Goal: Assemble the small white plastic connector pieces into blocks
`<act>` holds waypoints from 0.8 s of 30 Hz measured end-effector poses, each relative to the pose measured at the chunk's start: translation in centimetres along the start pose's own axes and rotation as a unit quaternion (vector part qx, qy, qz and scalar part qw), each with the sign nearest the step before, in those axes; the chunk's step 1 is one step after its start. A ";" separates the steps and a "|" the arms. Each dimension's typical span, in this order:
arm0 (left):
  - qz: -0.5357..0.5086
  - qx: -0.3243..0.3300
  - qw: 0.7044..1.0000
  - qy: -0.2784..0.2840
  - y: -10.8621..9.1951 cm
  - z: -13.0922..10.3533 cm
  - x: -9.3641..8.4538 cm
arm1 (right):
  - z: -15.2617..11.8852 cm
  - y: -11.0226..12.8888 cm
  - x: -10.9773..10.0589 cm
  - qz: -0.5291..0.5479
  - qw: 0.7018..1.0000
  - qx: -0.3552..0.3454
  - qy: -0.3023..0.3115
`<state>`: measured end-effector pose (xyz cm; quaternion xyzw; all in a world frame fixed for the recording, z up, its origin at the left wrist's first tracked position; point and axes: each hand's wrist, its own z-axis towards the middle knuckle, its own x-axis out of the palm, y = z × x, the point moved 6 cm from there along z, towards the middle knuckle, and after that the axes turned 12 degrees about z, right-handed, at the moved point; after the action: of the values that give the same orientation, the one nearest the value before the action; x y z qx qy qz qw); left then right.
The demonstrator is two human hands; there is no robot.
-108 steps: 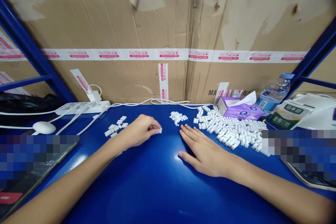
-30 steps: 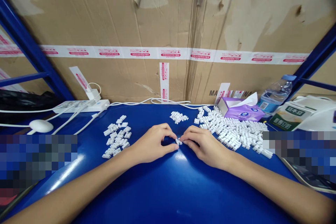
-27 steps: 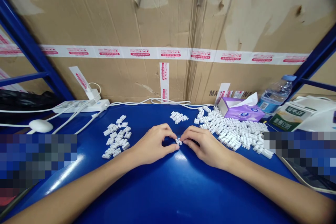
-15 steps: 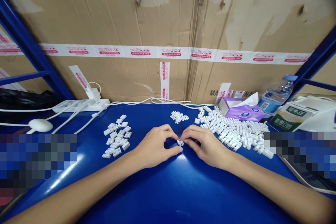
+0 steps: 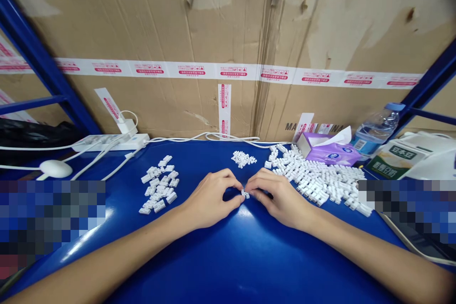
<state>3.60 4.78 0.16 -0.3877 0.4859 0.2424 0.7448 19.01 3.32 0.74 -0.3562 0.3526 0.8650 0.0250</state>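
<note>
A small white plastic block (image 5: 245,194) with dark openings sits between my fingertips, low over the blue table. My left hand (image 5: 212,198) pinches it from the left with thumb and index finger. On the other side, my right hand (image 5: 280,195) has its thumb and fingers closed on the block's right end. Behind the hands lies a little heap of tiny white parts (image 5: 243,158). To the left is a loose group of white plastic blocks (image 5: 160,190). A larger spread of similar white pieces (image 5: 317,178) reaches close to my right hand.
A purple tissue pack (image 5: 329,152), a plastic bottle (image 5: 377,128) and a green-white carton (image 5: 395,159) stand at the back right. A white power strip (image 5: 137,142) with cables lies back left. Cardboard (image 5: 171,23) walls the rear of the blue table (image 5: 228,261).
My left thumb has moved up and in against the white block, closing the gap that showed before. The block is turned slightly; my right hand has barely shifted.
</note>
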 end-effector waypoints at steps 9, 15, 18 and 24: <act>0.001 0.000 1.000 0.004 0.0 0.1 0.0 | 0.1 0.4 0.3 -0.018 0.999 -0.037 0.021; 0.008 0.004 1.000 0.004 0.0 0.0 0.0 | 0.2 0.6 0.2 -0.024 0.999 -0.037 0.027; 0.012 0.001 1.000 0.006 0.0 0.0 0.0 | 0.2 0.8 0.2 -0.025 0.998 -0.043 0.033; 0.008 0.006 1.000 0.001 0.0 0.0 -0.1 | 0.2 0.8 0.1 -0.021 0.998 -0.051 0.029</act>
<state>3.55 4.74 0.20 -0.3797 0.4914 0.2443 0.7447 18.59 2.81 1.20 -0.3895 0.3016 0.8701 0.0143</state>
